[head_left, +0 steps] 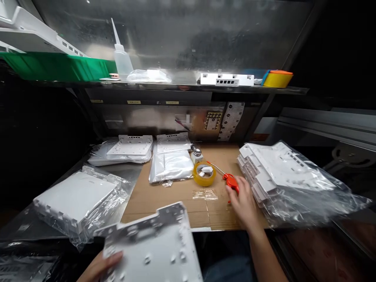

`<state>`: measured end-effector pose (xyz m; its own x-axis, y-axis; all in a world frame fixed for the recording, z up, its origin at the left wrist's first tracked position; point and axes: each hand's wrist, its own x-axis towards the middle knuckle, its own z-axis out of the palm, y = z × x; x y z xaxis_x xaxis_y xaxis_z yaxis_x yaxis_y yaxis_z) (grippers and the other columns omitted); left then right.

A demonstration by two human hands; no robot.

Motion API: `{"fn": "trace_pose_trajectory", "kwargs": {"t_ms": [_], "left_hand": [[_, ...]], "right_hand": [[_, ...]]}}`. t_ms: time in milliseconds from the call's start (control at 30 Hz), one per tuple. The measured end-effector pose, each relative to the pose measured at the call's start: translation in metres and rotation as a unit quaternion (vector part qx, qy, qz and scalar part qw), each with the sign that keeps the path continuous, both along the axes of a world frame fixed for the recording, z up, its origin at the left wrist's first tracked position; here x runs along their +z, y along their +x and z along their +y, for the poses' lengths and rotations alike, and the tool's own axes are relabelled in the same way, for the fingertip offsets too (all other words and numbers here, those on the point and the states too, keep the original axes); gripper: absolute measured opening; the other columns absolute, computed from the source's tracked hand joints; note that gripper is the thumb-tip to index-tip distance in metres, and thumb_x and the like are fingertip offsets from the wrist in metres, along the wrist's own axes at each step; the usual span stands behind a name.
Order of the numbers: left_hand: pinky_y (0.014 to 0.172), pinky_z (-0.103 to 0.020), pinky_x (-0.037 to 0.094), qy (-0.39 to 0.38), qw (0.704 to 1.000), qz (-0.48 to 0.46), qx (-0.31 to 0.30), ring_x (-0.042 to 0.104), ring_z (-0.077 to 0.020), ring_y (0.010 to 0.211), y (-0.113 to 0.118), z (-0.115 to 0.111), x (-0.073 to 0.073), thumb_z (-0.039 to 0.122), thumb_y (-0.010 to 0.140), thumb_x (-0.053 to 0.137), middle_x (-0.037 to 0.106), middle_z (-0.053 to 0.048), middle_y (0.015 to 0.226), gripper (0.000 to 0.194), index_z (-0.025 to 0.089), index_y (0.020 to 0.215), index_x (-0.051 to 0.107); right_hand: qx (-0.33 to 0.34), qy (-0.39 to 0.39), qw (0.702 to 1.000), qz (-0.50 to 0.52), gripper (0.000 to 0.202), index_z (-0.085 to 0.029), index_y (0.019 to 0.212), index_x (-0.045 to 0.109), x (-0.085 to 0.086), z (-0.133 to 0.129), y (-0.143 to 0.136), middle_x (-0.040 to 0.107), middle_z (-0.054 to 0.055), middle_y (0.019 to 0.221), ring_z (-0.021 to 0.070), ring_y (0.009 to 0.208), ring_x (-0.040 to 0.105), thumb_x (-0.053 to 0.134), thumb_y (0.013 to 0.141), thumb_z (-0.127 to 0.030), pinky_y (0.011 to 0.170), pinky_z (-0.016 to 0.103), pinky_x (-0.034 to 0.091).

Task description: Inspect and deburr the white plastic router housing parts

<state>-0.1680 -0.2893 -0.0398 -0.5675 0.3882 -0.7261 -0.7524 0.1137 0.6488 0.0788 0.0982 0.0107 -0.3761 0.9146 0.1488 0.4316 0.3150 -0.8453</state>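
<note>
My left hand grips the left edge of a white plastic housing panel, tilted at the near side of the bench. Small round bosses and notches show on the panel's face. On the cardboard, my right hand closes round a red air blow gun. Its thin metal nozzle points away to the left and ends in a red tip. Left of the nozzle lies a roll of yellowish clear tape with small white pieces inside its ring. A small bottle with a metal cap stands just behind the tape.
Bagged white panels are stacked on the right; another bagged stack sits on the left. More panels and plastic bags lie behind. The overhead shelf carries a green bin, a squeeze bottle and a white part.
</note>
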Motion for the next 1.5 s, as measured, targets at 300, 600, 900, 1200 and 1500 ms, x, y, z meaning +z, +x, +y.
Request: {"fn": "trace_pose_trajectory", "kwargs": {"t_ms": [300,600,900,1200,1500], "left_hand": [[0.079,-0.051,0.059,0.126,0.866,0.309,-0.373,0.072,-0.0363,0.083,-0.008,0.196,0.059,0.081,0.086,0.052,0.074,-0.015,0.083,0.072,0.014,0.092,0.077],[0.114,-0.058,0.035,0.016,0.682,0.668,-0.298,0.05,-0.0343,0.128,-0.06,0.257,0.01,0.038,0.095,0.062,0.065,-0.014,0.121,0.02,0.019,0.101,0.068],[0.077,-0.037,0.049,-0.074,0.612,0.711,-0.339,0.071,-0.0282,0.089,-0.084,0.253,0.04,0.032,0.1,0.053,0.077,-0.006,0.096,0.02,0.023,0.118,0.053],[0.1,-0.048,0.049,-0.042,0.605,0.722,-0.334,0.064,-0.0295,0.115,-0.07,0.247,0.007,0.029,0.101,0.051,0.073,-0.013,0.11,0.026,0.017,0.121,0.064],[0.081,-0.04,0.056,0.04,0.757,0.584,-0.29,0.071,-0.0232,0.084,-0.094,0.255,0.034,0.032,0.087,0.077,0.074,-0.002,0.085,0.036,0.019,0.113,0.057]], "right_hand": [[0.092,-0.488,0.811,0.309,0.067,-0.015,0.127,0.068,-0.024,-0.066,0.034,0.079,0.018,0.111,0.0367,0.114,0.073,0.082,0.079,-0.06,0.102,0.055,0.056],[-0.127,-0.368,0.82,0.419,0.086,-0.019,0.152,0.051,-0.023,-0.035,0.078,0.072,0.015,0.134,0.035,0.128,0.067,0.076,0.083,-0.064,0.113,0.053,0.05],[-0.172,-0.357,0.805,0.442,0.083,-0.021,0.152,0.051,-0.019,-0.035,0.068,0.065,0.01,0.145,0.0317,0.14,0.057,0.067,0.088,-0.071,0.115,0.049,0.05],[-0.165,-0.33,0.835,0.407,0.085,-0.019,0.154,0.049,-0.024,-0.037,0.069,0.068,0.012,0.141,0.0325,0.134,0.062,0.063,0.089,-0.072,0.111,0.05,0.054],[-0.182,-0.345,0.83,0.398,0.082,-0.021,0.152,0.052,-0.028,-0.038,0.072,0.069,0.01,0.14,0.0326,0.129,0.066,0.067,0.088,-0.07,0.109,0.05,0.056]]}}
